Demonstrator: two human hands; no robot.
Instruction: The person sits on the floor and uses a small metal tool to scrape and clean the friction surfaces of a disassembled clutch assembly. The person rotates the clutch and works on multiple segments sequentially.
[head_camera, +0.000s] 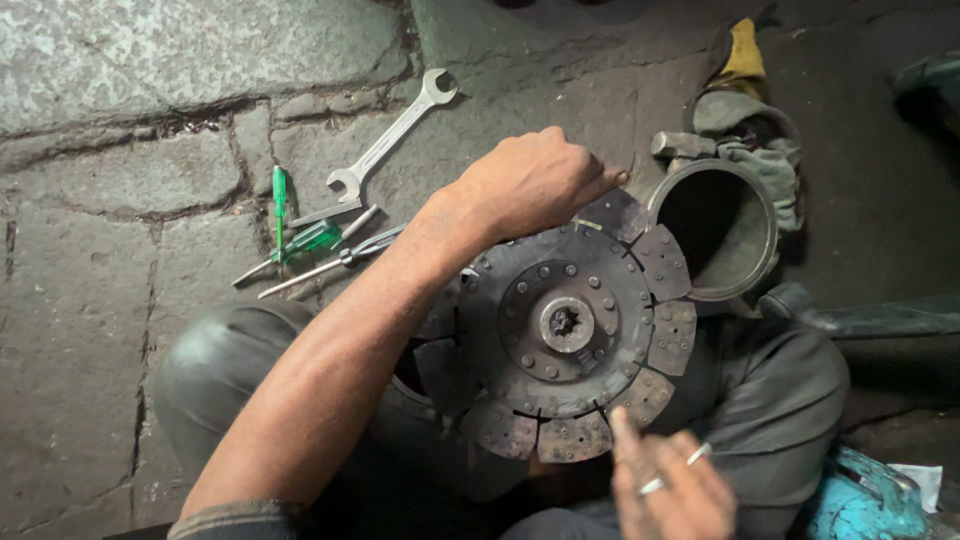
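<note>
A round, dark clutch disc (565, 325) with riveted friction pads around its rim and a splined hub in the middle rests on my lap. My left hand (530, 185) reaches across and grips the disc's upper rim with closed fingers. My right hand (670, 490) is at the lower right, thumb against the disc's lower edge, holding a thin metal rod between the fingers.
On the stone floor lie an open-ended spanner (390, 140), a green-handled screwdriver (280, 205) and other slim tools (330, 250). A dark metal cylinder (715, 225) stands at the right beside rags (745, 120). A teal object (865, 500) sits at the lower right.
</note>
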